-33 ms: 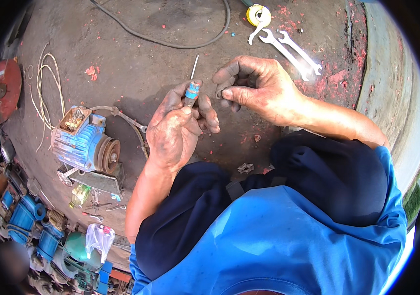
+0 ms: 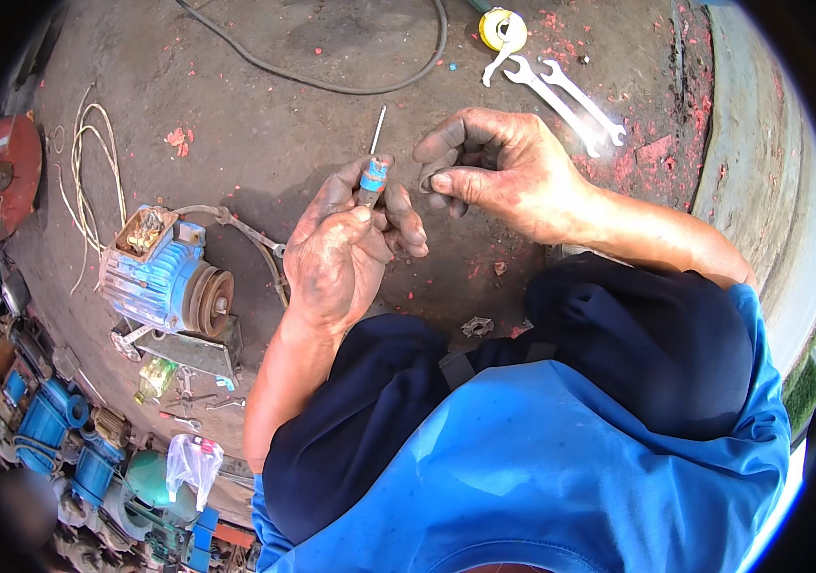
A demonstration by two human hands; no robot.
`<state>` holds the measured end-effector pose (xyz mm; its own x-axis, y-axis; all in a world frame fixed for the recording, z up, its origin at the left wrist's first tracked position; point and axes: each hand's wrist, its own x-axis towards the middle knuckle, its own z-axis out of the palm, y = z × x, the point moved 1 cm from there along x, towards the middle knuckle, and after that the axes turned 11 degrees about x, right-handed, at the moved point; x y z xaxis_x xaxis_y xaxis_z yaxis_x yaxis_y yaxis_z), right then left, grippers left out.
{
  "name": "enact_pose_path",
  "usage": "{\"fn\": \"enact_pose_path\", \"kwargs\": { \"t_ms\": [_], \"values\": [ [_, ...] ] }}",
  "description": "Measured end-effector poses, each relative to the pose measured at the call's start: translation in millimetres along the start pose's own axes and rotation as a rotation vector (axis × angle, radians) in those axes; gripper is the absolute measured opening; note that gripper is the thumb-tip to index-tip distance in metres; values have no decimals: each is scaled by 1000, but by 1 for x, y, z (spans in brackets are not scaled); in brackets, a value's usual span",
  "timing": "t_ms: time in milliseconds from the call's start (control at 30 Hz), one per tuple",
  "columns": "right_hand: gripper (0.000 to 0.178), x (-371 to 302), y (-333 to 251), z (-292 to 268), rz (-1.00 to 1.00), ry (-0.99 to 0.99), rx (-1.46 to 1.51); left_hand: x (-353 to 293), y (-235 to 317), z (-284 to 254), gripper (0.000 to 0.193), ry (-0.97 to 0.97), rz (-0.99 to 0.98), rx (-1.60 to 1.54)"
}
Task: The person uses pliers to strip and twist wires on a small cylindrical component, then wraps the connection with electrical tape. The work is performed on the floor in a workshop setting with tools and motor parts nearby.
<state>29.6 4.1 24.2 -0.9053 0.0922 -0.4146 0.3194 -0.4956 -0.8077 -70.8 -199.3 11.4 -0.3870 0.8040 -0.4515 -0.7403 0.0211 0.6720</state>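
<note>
My left hand (image 2: 339, 258) is closed around a small cylindrical metal part (image 2: 373, 178) with flaking blue paint, held upright between thumb and fingers. Just beyond its fingertips shows a thin pale rod (image 2: 378, 130), its lower end hidden by the hand. To the right and apart from it, my right hand (image 2: 499, 172) has thumb and fingers pinched together. A small dark, round-edged piece (image 2: 426, 181) shows at these fingertips, mostly covered, so its kind is unclear.
On the left stands a blue electric motor (image 2: 155, 277) with a rusty pulley. Two open-ended wrenches (image 2: 561, 103) lie far right beside a yellow tape roll (image 2: 503, 31). A black cable (image 2: 332, 88) curves across the far floor. Machine parts (image 2: 54, 420) crowd the lower left.
</note>
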Motion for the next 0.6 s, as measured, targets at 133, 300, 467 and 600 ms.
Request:
{"fn": "enact_pose_path", "kwargs": {
  "t_ms": [133,300,467,600],
  "values": [
    [22,2,5,-3,-22,-3,27,2,0,-2,55,-69,32,-74],
    [20,4,5,-4,4,17,34,3,2,-1,58,-109,17,-160],
    [15,3,5,-2,-13,36,67,0,3,9,42,82,12,57],
    [11,3,0,1,6,24,124,-2,0,5,24,103,96,358]
  ]
}}
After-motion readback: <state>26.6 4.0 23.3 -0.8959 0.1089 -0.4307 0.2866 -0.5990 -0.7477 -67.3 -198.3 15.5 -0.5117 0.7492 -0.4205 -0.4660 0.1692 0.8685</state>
